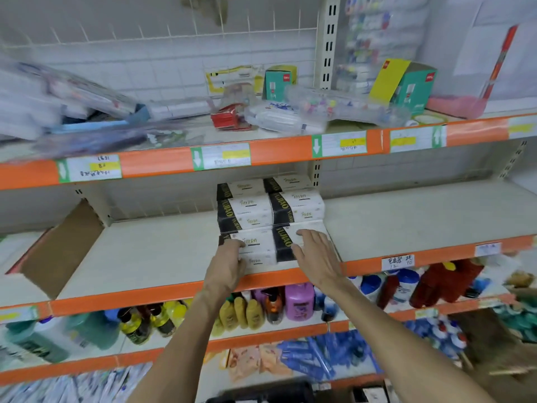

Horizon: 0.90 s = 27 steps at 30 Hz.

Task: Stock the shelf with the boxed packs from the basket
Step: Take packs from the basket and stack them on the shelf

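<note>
Left hand grips near pack at shelf front | right hand flat on top | risk: hard shove topples stacked packs behind (I'm wary)

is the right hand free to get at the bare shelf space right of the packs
Probably yes: the right hand lies flat on the front pack, holding nothing, and the shelf beside it looks bare, with nothing in the way.
</note>
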{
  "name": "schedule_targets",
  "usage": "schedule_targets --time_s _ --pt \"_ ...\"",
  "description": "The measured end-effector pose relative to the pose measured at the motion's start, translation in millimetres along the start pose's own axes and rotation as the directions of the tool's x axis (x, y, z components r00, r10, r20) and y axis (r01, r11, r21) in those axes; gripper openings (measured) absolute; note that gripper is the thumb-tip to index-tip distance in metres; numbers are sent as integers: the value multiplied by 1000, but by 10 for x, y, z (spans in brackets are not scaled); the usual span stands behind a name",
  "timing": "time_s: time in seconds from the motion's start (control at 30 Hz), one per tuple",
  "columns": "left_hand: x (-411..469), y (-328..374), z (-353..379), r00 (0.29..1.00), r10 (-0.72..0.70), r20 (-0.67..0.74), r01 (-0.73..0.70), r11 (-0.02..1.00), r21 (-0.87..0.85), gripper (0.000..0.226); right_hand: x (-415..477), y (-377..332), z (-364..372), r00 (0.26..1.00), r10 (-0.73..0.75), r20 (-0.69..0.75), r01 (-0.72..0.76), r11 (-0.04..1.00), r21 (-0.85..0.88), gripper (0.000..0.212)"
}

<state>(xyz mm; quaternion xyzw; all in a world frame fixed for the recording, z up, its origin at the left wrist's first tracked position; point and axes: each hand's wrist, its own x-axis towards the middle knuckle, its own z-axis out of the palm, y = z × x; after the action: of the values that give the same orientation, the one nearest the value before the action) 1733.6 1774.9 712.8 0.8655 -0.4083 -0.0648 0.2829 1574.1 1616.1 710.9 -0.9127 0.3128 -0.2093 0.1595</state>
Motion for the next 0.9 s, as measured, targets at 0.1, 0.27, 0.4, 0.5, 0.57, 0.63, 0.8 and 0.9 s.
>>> schedule_targets --time_s 0.1,0.27,0.4,0.5,0.57,0.63,0.8,0.9 --pt "-186 -89 -40 999 17 32 -16 999 -41 35 -163 -226 125 1000 24 17 -24 1000 -4 39" --pt "-574 -438 51 999 36 32 -33 996 -78 31 -621 -546 474 997 -14 78 16 999 -30 39" --pt "-975 -778 328 997 19 77 -14 998 -69 28 -1058 -559 836 977 -36 212 50 997 -62 41" --pt "-1223 -1049 621 979 -53 196 63 997 -46 29 -1333 -457 1068 961 -18 276 41 996 -80 36" --pt "-1405 -1205 843 956 -138 258 155 987 -46 29 -1516 -360 1247 946 19 325 3 998 -68 35" --pt "-1590 -1368 1099 915 -244 320 271 962 -41 31 -1731 -221 1478 920 54 388 -34 998 -57 35" --pt "-2059 -1787 1853 797 -366 481 412 911 10 30 -2378 241 2091 806 203 556 -185 979 -91 39" --pt "-2345 -1973 2213 745 -394 539 443 896 44 28 -2723 475 2391 727 304 616 -282 950 -137 39"
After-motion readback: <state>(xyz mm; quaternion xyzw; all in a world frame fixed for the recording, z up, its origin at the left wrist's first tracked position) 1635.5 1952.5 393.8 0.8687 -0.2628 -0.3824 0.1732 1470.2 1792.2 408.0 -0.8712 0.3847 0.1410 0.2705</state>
